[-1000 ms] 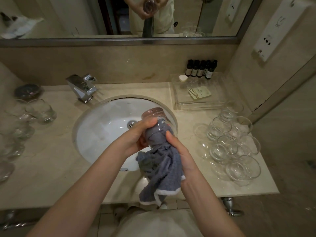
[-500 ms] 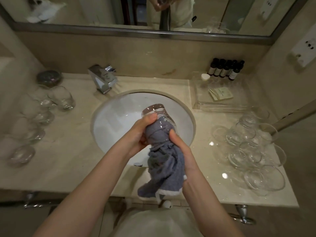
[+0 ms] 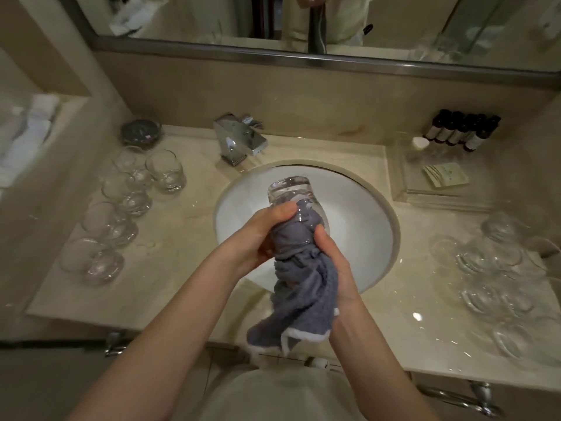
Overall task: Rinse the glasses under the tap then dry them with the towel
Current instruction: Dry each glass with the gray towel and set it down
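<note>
The left hand (image 3: 261, 235) grips the clear glass tumbler (image 3: 296, 208), base tilted away; the right hand (image 3: 332, 262) clutches the grey towel (image 3: 303, 299) stuffed inside.

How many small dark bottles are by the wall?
5 dark bottles, in one tight row at the counter's back right corner, behind the clear tray. They overlap, so another may be hidden.

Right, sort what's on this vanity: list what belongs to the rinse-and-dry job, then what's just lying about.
Job:
held glass
grey towel
tap
sink
glasses on the left
glasses on the right
left hand
right hand

Lying about:
dark bottles
clear tray
sachet
dark dish
</note>
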Action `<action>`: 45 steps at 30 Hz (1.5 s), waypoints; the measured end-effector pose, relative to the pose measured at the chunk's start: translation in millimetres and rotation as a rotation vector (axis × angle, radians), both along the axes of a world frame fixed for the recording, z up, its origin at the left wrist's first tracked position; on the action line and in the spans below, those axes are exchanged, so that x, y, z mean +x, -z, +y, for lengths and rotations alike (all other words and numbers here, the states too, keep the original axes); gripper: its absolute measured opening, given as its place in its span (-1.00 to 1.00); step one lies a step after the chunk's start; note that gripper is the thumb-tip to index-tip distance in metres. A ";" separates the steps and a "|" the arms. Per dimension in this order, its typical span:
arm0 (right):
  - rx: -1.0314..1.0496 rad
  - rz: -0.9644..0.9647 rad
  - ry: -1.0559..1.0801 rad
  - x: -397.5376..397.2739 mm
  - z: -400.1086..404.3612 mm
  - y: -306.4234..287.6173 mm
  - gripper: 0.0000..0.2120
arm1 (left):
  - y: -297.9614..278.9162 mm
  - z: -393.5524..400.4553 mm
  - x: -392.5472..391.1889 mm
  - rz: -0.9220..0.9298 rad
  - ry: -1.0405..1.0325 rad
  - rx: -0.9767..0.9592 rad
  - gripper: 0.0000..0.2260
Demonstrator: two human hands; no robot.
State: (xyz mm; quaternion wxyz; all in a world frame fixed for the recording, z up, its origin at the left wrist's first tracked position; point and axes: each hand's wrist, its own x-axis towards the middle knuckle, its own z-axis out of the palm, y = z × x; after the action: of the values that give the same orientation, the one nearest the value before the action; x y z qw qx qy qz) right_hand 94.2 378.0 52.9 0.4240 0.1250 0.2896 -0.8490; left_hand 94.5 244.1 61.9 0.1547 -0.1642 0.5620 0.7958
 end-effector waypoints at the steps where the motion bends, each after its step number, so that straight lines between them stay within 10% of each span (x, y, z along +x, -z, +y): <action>1: 0.009 0.009 -0.001 1.3 -6.8 -2.0 0.05 | -1.6 -6.0 1.0 -0.019 0.002 -0.018 -0.52; 7: 0.285 0.372 -0.030 4.4 -37.8 -9.0 -0.85 | -13.3 -32.8 6.8 -0.105 -0.036 -0.349 -0.58; 10: 0.223 0.355 -0.031 7.3 -54.2 -13.5 -0.76 | -8.7 -43.8 13.6 -0.043 -0.096 -0.241 -0.62; 16: -0.025 -0.043 -0.010 17.5 -77.8 -2.2 0.03 | 18.3 -67.2 24.9 0.043 -0.111 0.164 -0.41; 23: 0.248 0.234 -0.093 14.9 -95.5 -6.0 -0.85 | 6.5 -96.3 31.2 -0.142 -0.040 -0.152 -0.49; 29: 0.249 0.215 -0.094 19.1 -111.2 -2.6 -0.61 | 9.6 -125.3 36.5 -0.035 -0.010 -0.173 -0.60; 34: 0.154 0.154 -0.162 18.0 -110.8 -9.7 -0.80 | 5.2 -151.0 35.1 0.033 0.066 -0.169 -0.41; 39: 0.142 0.039 -0.153 27.1 -122.1 -7.9 -0.41 | 8.1 -173.6 33.1 0.045 0.168 -0.159 -0.21; 45: 0.163 -0.023 -0.184 30.0 -126.3 -10.1 -0.66 | 9.9 -198.7 30.8 0.081 0.314 -0.260 -0.32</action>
State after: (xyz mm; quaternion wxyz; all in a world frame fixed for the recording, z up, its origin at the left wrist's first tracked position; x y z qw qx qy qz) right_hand 124.3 251.7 63.0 0.4919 0.1414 0.3629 -0.7787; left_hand 125.3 45.4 52.0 0.2318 -0.0612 0.6843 0.6887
